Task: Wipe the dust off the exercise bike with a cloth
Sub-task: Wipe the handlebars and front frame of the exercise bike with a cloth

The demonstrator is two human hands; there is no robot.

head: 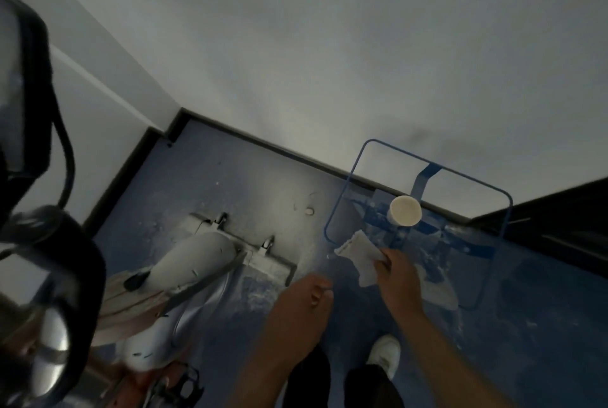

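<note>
The exercise bike [194,266] fills the left side: a grey, dusty body, its front base bar [263,253] on the blue floor, and dark handlebars [39,111] at the far left. My right hand [398,279] is shut on a white cloth [360,254], held above the floor to the right of the bike's base. My left hand [306,299] hovers beside it with fingers loosely curled and nothing visible in it. Neither hand touches the bike.
A blue wire-frame stand [424,177] with a white roll [405,210] in it sits against the white wall just beyond my right hand. The blue floor [250,184] is speckled with white dust. A dark cabinet [559,220] stands at the right. My white shoe [385,355] is below.
</note>
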